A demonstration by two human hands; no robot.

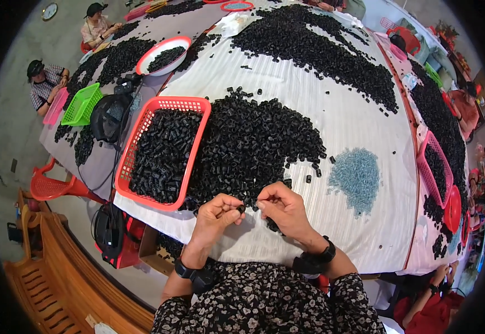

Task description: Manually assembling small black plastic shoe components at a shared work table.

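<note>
1. A wide table under a white ribbed cloth (359,119) carries several heaps of small black plastic ring-shaped parts (253,145); the nearest heap lies just in front of the person's hands
2. A red rectangular plastic mesh basket (142,125), left of that heap, is filled with the same black parts; a green mesh basket (81,103) and a round white bowl with a red rim (162,55) sit farther off to the left
3. A small pile of pale blue translucent bits (356,175) lies to the right, apart from the black heap
4. The left hand (214,214) pinches one black ring (241,209) at its rim with its fingertips, at the near edge of the heap
5. The right hand (284,209) is curled with fingertips pinched beside the ring; what it grips cannot be made out
6. The ring looks light, stiff and smooth, likely best held by its outer wall
7. No labels or signs can be made out on the baskets
</note>
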